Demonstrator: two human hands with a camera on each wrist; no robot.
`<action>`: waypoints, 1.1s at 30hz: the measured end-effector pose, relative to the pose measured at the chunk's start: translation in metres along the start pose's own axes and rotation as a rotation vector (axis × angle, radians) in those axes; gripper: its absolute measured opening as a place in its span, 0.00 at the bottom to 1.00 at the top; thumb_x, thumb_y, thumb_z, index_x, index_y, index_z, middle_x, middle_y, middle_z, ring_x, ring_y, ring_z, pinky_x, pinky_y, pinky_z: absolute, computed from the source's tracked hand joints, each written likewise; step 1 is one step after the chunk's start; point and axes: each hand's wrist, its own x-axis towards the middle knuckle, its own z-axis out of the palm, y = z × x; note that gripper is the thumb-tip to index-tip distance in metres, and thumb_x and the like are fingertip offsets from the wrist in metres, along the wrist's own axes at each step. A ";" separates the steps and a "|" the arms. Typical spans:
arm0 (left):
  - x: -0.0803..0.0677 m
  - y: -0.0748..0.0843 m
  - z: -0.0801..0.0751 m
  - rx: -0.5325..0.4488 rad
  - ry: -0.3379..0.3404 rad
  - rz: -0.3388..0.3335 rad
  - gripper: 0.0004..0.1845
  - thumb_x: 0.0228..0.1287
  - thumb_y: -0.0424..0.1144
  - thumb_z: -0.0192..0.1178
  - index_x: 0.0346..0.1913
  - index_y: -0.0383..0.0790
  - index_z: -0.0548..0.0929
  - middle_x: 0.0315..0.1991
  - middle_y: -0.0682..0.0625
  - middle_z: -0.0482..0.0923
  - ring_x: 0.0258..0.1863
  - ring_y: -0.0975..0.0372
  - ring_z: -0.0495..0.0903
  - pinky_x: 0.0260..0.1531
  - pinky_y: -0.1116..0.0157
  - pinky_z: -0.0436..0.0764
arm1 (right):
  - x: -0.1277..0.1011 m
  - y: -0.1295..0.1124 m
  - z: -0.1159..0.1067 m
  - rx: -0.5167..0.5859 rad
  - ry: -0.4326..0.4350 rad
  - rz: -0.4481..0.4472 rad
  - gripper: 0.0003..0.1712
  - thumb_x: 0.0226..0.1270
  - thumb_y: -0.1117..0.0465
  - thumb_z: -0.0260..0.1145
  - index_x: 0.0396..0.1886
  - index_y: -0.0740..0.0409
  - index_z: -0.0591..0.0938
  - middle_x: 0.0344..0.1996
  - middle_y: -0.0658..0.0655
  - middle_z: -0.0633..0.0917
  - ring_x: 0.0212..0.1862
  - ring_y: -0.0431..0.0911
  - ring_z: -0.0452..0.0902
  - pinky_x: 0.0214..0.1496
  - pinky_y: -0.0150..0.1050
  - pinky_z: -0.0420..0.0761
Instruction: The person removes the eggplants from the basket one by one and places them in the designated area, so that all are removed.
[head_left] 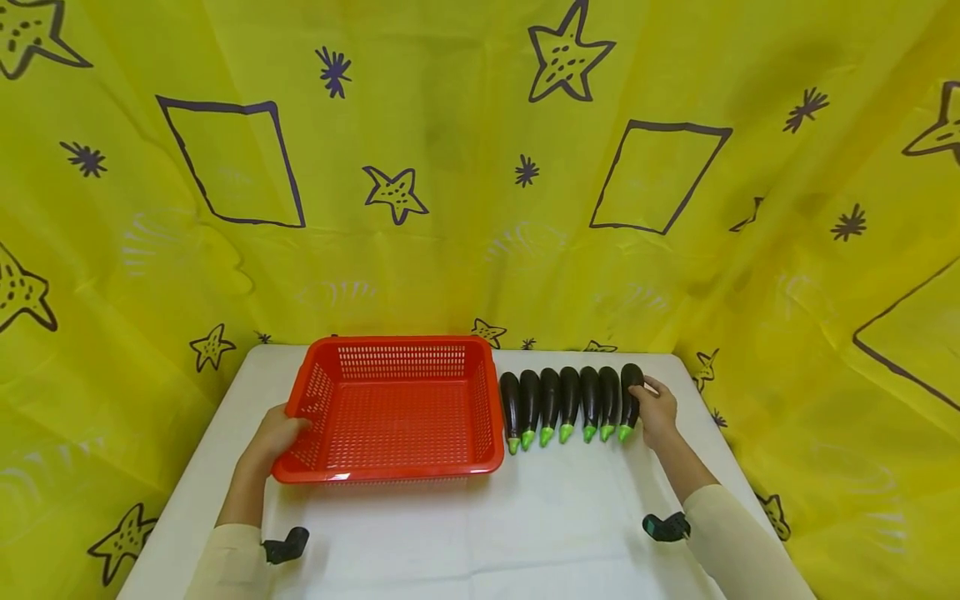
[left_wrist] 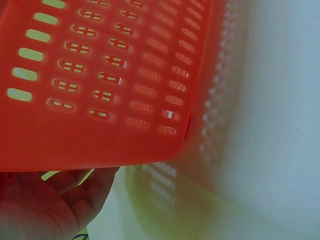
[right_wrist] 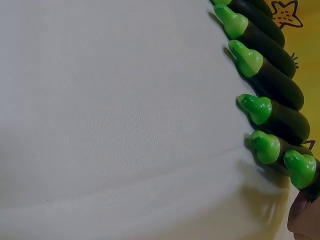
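A red perforated plastic basket (head_left: pixel 386 477) stands on the left half of the white table, with nothing inside. My left hand (head_left: pixel 279 433) grips its left rim, thumb over the edge; in the left wrist view the fingers (left_wrist: pixel 97 192) show beneath the rim of the basket wall (left_wrist: pixel 90 145). Right of the basket, several dark eggplants (head_left: pixel 550 398) with green stem ends lie side by side, stems toward me. At the row's right end my right hand (head_left: pixel 658 410) holds the last eggplant (head_left: pixel 632 377) between thumb and fingers. Only part of that hand (right_wrist: pixel 306 220) shows in the right wrist view.
The white tablecloth (head_left: pixel 540 525) covers the table in front of the basket and row. Yellow curtains (head_left: pixel 465 267) with drawn stars and frames hang behind and on both sides. A small black device sits on each wrist.
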 end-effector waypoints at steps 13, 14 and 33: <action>0.000 -0.002 -0.001 0.007 0.006 -0.003 0.23 0.69 0.28 0.50 0.62 0.15 0.69 0.42 0.33 0.80 0.32 0.55 0.84 0.33 0.59 0.87 | 0.012 0.020 0.003 -0.060 0.104 -0.023 0.34 0.76 0.66 0.60 0.76 0.75 0.63 0.66 0.77 0.71 0.59 0.57 0.72 0.37 0.20 0.72; 0.000 -0.003 0.000 0.009 0.002 -0.001 0.23 0.68 0.28 0.50 0.62 0.15 0.68 0.42 0.33 0.81 0.32 0.56 0.83 0.33 0.59 0.87 | 0.013 0.022 0.002 -0.070 0.111 -0.026 0.34 0.76 0.66 0.60 0.76 0.75 0.63 0.65 0.76 0.72 0.58 0.57 0.72 0.36 0.20 0.71; 0.002 -0.001 -0.001 0.021 0.001 0.023 0.24 0.71 0.30 0.52 0.63 0.15 0.69 0.44 0.32 0.81 0.34 0.56 0.84 0.33 0.60 0.87 | 0.013 0.022 0.006 -0.197 0.142 -0.062 0.35 0.78 0.61 0.60 0.77 0.73 0.61 0.63 0.74 0.73 0.61 0.63 0.72 0.44 0.28 0.71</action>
